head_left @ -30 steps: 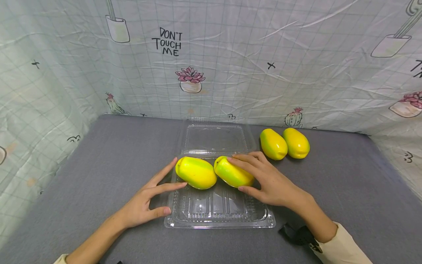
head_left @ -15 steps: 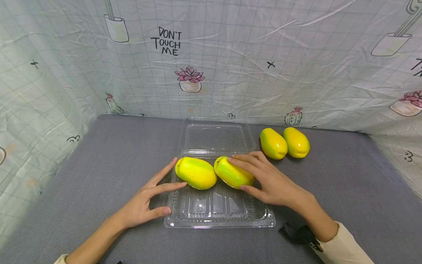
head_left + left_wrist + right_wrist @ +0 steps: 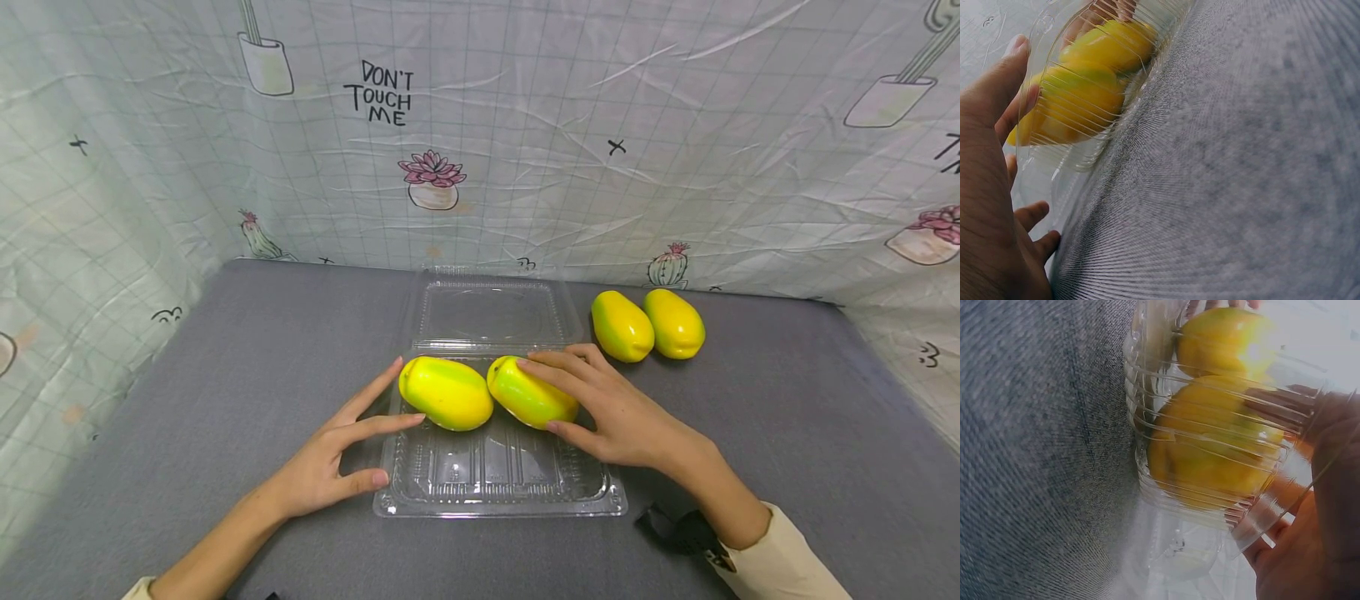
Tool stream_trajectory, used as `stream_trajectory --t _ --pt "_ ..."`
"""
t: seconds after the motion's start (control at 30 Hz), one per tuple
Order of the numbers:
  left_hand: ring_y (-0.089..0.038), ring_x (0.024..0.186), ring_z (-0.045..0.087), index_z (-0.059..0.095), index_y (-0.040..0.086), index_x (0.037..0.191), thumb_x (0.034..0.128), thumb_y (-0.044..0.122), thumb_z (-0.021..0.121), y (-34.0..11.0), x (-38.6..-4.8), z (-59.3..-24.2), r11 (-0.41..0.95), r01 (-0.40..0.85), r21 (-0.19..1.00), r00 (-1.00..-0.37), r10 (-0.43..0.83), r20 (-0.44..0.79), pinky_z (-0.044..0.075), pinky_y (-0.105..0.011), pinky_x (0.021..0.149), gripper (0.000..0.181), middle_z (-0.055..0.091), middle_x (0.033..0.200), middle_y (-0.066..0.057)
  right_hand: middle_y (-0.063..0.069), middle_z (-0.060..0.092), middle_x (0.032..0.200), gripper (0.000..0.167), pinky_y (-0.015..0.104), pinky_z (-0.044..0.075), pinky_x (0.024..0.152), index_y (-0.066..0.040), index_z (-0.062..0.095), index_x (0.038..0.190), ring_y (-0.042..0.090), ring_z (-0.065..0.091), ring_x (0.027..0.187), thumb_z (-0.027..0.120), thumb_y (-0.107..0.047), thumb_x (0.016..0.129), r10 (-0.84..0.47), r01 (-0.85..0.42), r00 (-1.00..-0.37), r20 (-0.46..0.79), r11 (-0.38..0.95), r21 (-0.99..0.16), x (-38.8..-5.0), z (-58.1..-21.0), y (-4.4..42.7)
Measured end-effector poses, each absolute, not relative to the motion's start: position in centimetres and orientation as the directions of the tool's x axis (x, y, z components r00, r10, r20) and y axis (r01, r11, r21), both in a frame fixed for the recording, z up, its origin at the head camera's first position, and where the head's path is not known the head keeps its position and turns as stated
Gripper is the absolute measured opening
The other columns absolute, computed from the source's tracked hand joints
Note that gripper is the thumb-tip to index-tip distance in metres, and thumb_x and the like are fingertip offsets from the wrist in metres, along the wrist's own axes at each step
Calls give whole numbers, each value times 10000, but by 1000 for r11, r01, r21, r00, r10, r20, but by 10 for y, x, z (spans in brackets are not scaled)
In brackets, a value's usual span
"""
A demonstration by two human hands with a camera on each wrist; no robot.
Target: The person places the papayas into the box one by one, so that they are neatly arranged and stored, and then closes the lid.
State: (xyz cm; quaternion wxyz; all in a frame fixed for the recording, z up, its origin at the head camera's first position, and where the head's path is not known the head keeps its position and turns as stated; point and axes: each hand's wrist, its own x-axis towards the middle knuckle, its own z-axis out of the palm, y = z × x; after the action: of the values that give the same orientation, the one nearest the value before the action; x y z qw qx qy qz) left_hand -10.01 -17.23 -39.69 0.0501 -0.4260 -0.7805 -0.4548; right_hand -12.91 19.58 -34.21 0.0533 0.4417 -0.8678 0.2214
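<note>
Two yellow-green fruits lie side by side in the rear part of a clear plastic container [image 3: 498, 504], whose lid [image 3: 491, 312] is folded back. My right hand [image 3: 622, 412] grips the right fruit [image 3: 528, 393], fingers over its top and thumb at its near side; the right wrist view shows this fruit [image 3: 1210, 450] through the container wall. At the container's left edge, my left hand [image 3: 330, 458] has its fingers spread, two of them reaching to the end of the left fruit [image 3: 446, 393]. In the left wrist view, the left fruit [image 3: 1072, 106] shows through clear plastic.
Two more yellow fruits, one [image 3: 622, 327] beside the other [image 3: 674, 325], lie behind and right of the container on the grey cloth surface [image 3: 300, 333]. A printed curtain [image 3: 525, 125] hangs along the back. A black strap [image 3: 675, 533] is near the right wrist.
The right thumb and the near side of the right fruit have shifted very slightly. My left hand has kept its place.
</note>
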Motion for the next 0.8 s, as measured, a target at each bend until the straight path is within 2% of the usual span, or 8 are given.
stream_trajectory --t 0.47,0.8 --pt "-392 1420 140 559 176 1354 895 508 603 -173 -100 -396 227 706 671 -637 619 460 223 -743 923 568 125 1568 -202 -27 392 1453 706 424 366 988 -201 348 1485 193 348 1253 694 -240 871 -749 -784 -607 265 513 -349 -129 -339 197" --pt "-391 1419 143 562 166 1351 895 500 607 -172 -99 -396 224 705 673 -637 619 460 222 -743 922 566 124 1568 -204 44 383 1463 707 431 364 988 -199 341 1488 194 347 1263 688 -253 875 -748 -789 -603 278 510 -342 -129 -340 197"
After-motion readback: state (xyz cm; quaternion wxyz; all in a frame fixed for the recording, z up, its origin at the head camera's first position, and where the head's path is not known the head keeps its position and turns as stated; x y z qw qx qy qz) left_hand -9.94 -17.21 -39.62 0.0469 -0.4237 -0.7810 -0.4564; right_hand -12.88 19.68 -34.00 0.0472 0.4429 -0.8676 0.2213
